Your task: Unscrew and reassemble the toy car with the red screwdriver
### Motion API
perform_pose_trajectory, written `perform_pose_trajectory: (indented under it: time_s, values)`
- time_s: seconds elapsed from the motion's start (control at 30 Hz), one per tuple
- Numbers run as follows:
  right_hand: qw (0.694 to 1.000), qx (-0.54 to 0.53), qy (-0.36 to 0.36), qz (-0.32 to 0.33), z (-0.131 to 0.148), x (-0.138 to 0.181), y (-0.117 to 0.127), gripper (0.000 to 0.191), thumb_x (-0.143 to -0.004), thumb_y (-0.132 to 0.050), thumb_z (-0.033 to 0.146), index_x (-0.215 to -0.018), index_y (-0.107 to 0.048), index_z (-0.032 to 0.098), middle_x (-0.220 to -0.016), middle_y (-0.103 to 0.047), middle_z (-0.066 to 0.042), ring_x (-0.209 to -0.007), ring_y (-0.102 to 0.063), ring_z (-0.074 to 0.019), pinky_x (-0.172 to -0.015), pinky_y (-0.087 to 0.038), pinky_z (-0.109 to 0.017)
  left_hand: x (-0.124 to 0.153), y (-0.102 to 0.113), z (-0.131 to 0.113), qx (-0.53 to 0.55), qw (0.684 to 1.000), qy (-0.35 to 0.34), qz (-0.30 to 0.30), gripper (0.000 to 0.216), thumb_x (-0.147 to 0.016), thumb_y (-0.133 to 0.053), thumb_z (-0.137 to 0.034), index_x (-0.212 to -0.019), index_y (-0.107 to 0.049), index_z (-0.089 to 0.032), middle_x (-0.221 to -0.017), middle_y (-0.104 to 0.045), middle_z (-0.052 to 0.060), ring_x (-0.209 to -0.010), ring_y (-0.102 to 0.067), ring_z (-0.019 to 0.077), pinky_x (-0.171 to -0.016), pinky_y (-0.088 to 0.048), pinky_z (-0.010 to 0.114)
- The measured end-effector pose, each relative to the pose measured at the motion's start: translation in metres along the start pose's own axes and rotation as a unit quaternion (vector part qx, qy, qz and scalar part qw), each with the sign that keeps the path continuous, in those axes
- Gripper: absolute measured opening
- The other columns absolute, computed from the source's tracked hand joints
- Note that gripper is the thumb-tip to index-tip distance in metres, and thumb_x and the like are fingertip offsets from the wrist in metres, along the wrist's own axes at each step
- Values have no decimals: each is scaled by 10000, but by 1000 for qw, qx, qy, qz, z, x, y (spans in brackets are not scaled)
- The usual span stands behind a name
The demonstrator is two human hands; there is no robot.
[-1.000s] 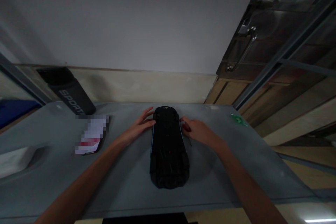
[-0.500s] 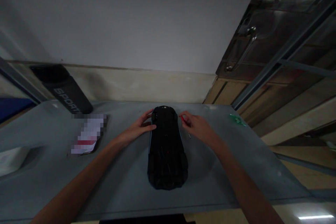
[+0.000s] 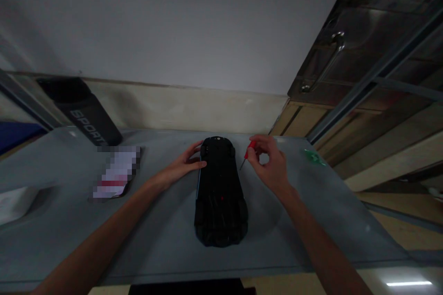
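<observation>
A black toy car (image 3: pixel 220 193) lies upside down, lengthwise, in the middle of the grey table (image 3: pixel 162 235). My left hand (image 3: pixel 182 166) rests against the car's far left side, fingers spread and thumb touching its edge. My right hand (image 3: pixel 270 163) is raised just right of the car's far end, fingers pinched on a small red-handled screwdriver (image 3: pixel 247 153) whose thin tip points down toward the car's right edge.
A black bottle marked SPORT (image 3: pixel 85 113) stands at the back left. A blurred card or packet (image 3: pixel 116 173) lies left of the car. A small green item (image 3: pixel 313 156) sits at the far right. A metal door with a handle (image 3: pixel 325 62) is to the right.
My right hand has lifted from the table beside the car, bringing the red screwdriver up and tilting its tip toward the car. The left hand stayed on the car.
</observation>
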State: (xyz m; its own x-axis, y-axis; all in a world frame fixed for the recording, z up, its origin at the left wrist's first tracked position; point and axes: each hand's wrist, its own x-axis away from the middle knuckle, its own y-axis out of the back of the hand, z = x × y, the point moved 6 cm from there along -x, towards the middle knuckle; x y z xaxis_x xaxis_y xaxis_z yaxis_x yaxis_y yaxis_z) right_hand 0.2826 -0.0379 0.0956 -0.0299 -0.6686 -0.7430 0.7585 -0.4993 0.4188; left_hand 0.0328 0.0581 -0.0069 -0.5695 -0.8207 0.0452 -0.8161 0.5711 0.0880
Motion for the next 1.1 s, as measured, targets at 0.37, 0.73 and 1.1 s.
perform_pose_trajectory:
  time_s: [0.37, 0.73, 1.1]
  values:
    - [998, 42, 49, 25, 9, 8, -9, 205, -973, -608, 228, -1173, -608, 275, -773, -723, 40, -546, -599, -124, -593, -549, -264, 1, 0, -2, -7, 1000, -9, 0, 868, -889, -791, -400, -1668, -410, -356, -1739, -455, 102, -1460, -588, 323, -1240, -441, 524]
    - [995, 61, 78, 25, 11, 8, -9, 135, -1040, -651, 320, -1165, -642, 268, -755, -710, 38, -558, -624, -122, -595, -535, -246, 1, -1, -3, -3, 1000, -4, 2, 884, -874, -806, -407, -1665, -412, -368, -1736, -460, 97, -1421, -616, 322, -1229, -452, 546]
    - [994, 79, 79, 20, 10, 7, -9, 136, -1033, -612, 254, -1165, -642, 258, -724, -668, 49, -565, -626, -119, -585, -514, -231, 0, -1, -2, -12, 1000, -10, 11, 887, -885, -805, -440, -1669, -397, -361, -1755, -429, 98, -1518, -528, 350, -1271, -404, 559]
